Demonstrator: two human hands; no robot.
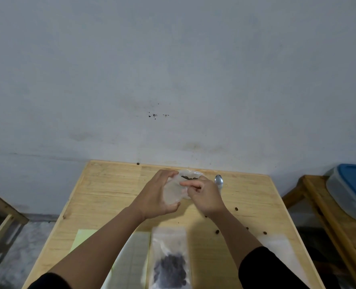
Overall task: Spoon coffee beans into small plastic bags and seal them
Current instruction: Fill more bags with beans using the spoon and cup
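Observation:
Over the far middle of the wooden table (102, 197), both hands hold a small clear plastic bag (173, 191). My left hand (158, 197) curls round its left side and bottom. My right hand (204, 195) pinches its upper right edge. Dark coffee beans (186, 177) show just behind the bag's top. A metal spoon (218, 181) lies on the table just right of my right hand. Near the front edge lies a flat clear bag with coffee beans (169, 265) in its lower half.
Loose beans (236, 209) are scattered on the table's right side. Empty bags and a pale yellow sheet (83, 238) lie at front left; another clear bag (281, 245) lies at front right. A lidded blue-topped container (352, 190) stands on a side table at right. A wall rises behind.

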